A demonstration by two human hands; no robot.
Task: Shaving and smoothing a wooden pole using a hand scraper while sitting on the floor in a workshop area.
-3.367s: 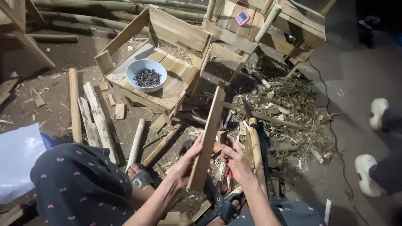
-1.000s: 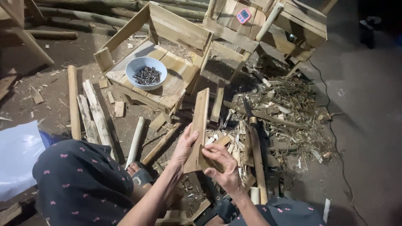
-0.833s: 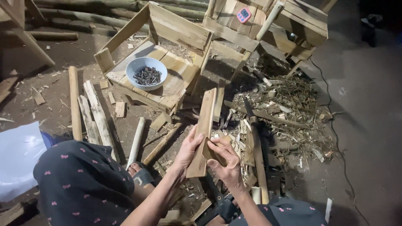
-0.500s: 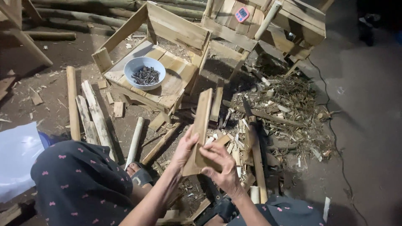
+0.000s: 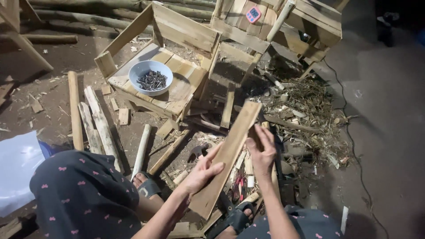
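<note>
Left hand: your left hand (image 5: pixel 201 172) lay against the left edge of the wooden slat (image 5: pixel 226 157), fingers curled round it and thumb on its face, so it was gripping the slat near the lower half.
Right hand: your right hand (image 5: pixel 262 152) pressed on the slat's right edge higher up, fingers spread and wrapped behind the wood; it too was holding the slat, not released.
Slat: it stood tilted, upper end leaning to the right and away from you, lower end down between your knees, just above your sandalled feet.
Behind the slat: a low wooden chair frame (image 5: pixel 177 53) stood on the dirt floor, well apart from your hands.
Bowl: a pale bowl (image 5: pixel 150 78) of dark nails (image 5: pixel 152 81) rested on the chair's slatted seat.
Left of you: several short planks (image 5: pixel 90 119) and a round stick (image 5: pixel 141 146) lay on the ground near your left knee.
Right of you: a heap of shavings and scraps (image 5: pixel 305 110) spread over the floor beyond your right hand.
Further back: a second wooden frame (image 5: pixel 283 22) leaned behind the first, with a small pink device (image 5: pixel 253 14) on it.
Lap: you wore dark cloth with small pink marks (image 5: pixel 79 194).
</note>
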